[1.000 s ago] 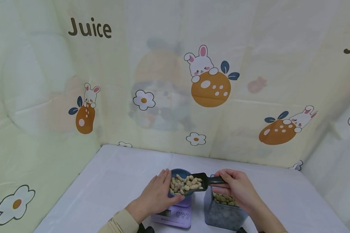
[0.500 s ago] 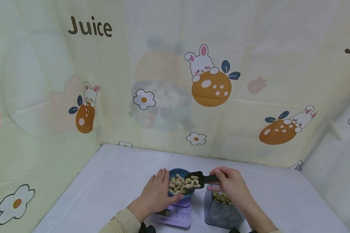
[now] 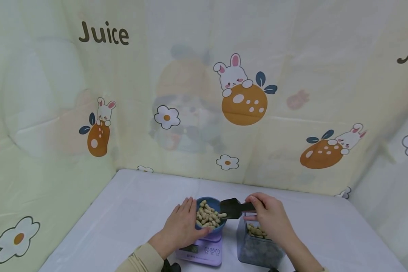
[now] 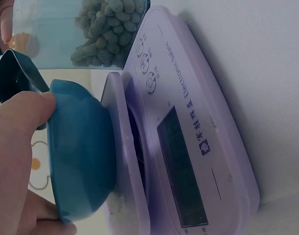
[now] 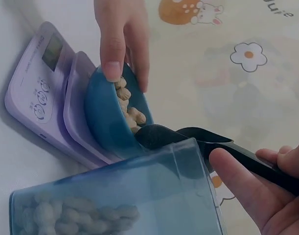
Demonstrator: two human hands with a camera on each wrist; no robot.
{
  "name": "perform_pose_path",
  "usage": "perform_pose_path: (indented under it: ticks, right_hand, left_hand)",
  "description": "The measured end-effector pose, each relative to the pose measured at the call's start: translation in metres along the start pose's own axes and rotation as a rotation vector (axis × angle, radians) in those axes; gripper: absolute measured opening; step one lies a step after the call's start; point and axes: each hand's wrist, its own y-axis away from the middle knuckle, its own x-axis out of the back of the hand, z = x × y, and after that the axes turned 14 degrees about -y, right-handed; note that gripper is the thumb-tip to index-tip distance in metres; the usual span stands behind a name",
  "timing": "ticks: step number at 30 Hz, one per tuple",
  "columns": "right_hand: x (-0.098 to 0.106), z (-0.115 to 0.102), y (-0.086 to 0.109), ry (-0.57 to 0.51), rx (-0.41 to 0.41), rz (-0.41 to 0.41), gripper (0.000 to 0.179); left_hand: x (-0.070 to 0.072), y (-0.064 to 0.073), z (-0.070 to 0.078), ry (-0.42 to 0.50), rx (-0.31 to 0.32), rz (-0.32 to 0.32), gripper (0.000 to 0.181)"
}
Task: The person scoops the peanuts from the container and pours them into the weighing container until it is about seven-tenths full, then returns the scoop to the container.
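Observation:
A blue bowl (image 4: 83,147) heaped with peanuts (image 3: 206,216) in their shells stands on the pan of a purple kitchen scale (image 3: 201,256). My left hand (image 3: 179,228) holds the bowl by its rim, thumb on the near side and fingers along the left. My right hand (image 3: 270,216) grips the handle of a black scoop (image 3: 230,208). The scoop is tipped over the bowl's right edge, and a peanut lies at its lip. The right wrist view shows the scoop's mouth (image 5: 161,138) at the bowl's rim. The digits on the scale's display cannot be read.
Right of the scale stands a translucent blue-grey bin (image 3: 258,254) with more peanuts (image 5: 76,215) inside, partly under my right hand. A white cloth covers the table (image 3: 139,196). Behind it hangs a printed curtain (image 3: 187,162).
The scoop, level and loaded with peanuts before, has moved slightly left and then turned over. Its peanuts are now in the bowl, which looks fuller. My left hand has stayed at the bowl.

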Motion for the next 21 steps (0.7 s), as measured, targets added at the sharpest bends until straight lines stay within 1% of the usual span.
perform_pose_path:
  ticks: [6, 11, 16, 21]
  right_hand:
    - [0.004, 0.001, 0.000, -0.012, -0.001, 0.005, 0.023]
    - [0.011, -0.001, 0.001, -0.046, -0.016, 0.004, 0.025]
    - [0.023, -0.007, 0.003, -0.090, -0.054, 0.005, 0.029]
    - [0.041, -0.012, 0.008, -0.146, -0.076, 0.018, 0.035]
  left_hand:
    - [0.000, 0.000, 0.000, -0.010, 0.002, -0.005, 0.102]
    - [0.000, -0.001, 0.001, -0.008, 0.003, -0.014, 0.103]
    - [0.003, -0.001, 0.002, -0.019, -0.008, -0.014, 0.103]
    - [0.007, -0.001, 0.001, -0.020, -0.011, -0.035, 0.104]
